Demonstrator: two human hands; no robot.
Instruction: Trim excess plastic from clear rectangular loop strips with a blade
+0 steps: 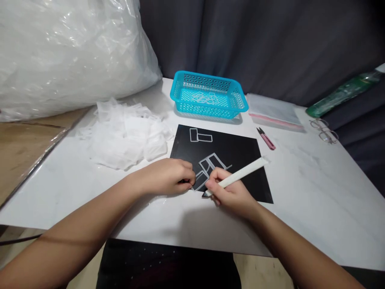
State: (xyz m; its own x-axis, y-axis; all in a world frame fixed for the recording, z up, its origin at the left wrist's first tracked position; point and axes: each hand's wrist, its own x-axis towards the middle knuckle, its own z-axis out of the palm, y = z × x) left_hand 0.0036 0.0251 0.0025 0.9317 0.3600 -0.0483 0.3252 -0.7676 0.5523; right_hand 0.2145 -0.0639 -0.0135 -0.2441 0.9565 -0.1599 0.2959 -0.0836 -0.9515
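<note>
My right hand [230, 190] is closed round a white pen-shaped tool [243, 171], its dark tip pointing down left near the front edge of a black mat [240, 150]. My left hand [177, 176] is curled, its fingertips pressed together at the lower left corner of a thin white-edged rectangular frame piece [201, 181]. That piece lies at the mat's front edge between both hands. Behind it rests another joined frame piece [214, 160], partly covered by my right hand. A third frame piece [204, 137] lies flat near the mat's far left corner.
Thin white sheets [129, 134] are heaped left of the mat. Behind it stands a blue basket [210, 110] with white frame pieces inside. Pink-handled thread snips [266, 139], plastic bags [275, 112], glasses [325, 131] and a green bottle [343, 94] lie right. A big plastic sack [72, 56] fills the back left.
</note>
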